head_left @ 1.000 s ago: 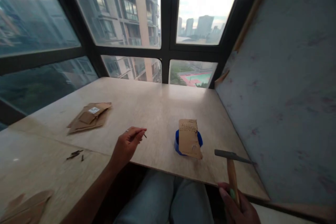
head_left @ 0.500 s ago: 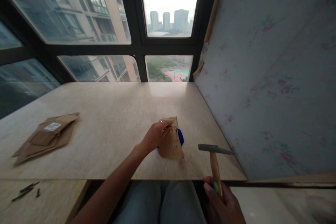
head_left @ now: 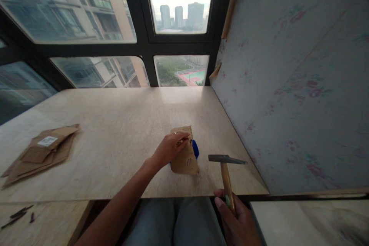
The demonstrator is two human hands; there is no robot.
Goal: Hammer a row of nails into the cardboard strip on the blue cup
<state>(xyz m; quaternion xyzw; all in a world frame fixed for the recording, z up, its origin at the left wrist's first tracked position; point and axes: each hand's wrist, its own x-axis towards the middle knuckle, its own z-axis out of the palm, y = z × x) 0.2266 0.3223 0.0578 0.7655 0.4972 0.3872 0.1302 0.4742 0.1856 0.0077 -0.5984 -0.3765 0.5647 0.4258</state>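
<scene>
Left hand (head_left: 171, 148) at the cardboard piece (head_left: 185, 163), hammer (head_left: 226, 177) gripped to its right.
A second ago the left hand hung clear of the cardboard piece; now it lies over the far part, finger and thumb pinched on a thin dark piece (head_left: 190, 142) – nearly hidden, so its tip cannot be made out. The blue container (head_left: 195, 150) sits under the cardboard piece, mostly covered, only a curved side showing on the right. The right hand (head_left: 239, 215), its wrist cut off below, wraps its fingers round the smooth wooden handle; the slim metal head tapers away from the cardboard piece. Well left of that piece lie flat, creased brown packets (head_left: 50, 150).
</scene>
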